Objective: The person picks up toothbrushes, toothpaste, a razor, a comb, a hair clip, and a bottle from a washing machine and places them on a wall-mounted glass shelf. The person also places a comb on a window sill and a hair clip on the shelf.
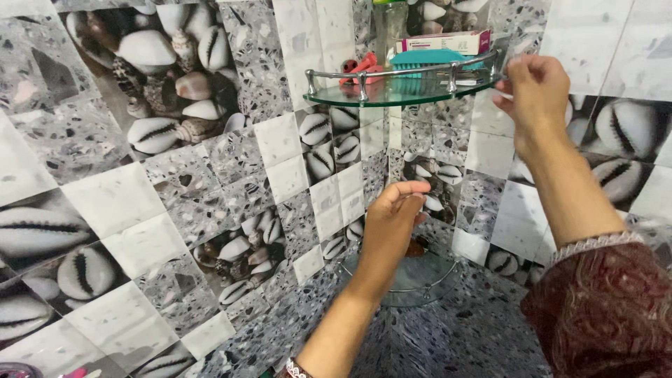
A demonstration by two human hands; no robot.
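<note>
From the head camera you are looking into a tiled corner where two glass shelves hang one above the other. Your right hand (535, 94) is raised to the right end of the upper shelf (392, 92); its fingers are curled loosely and close together at the metal rail (413, 70), touching it or just short of it, and you cannot tell whether they actually pinch it. Your left hand (392, 224) is lower and nearer the middle, in front of the wall between the two shelves, with fingers bent and a little spread, thumb apart, holding nothing. On the upper shelf sit a teal brush (427, 57), a red object (360, 68) to its left, a flat box (444, 43) behind the brush and a clear bottle (388, 24) farther back, all inside the rail. The lower shelf (413, 280) sits just beyond your left wrist and seems to hold only a dark item, partly hidden by your hand. Judging by this, the upper shelf remains fully loaded and nothing has been lifted off yet; neither hand carries anything, so the work on the shelf looks barely begun.
</note>
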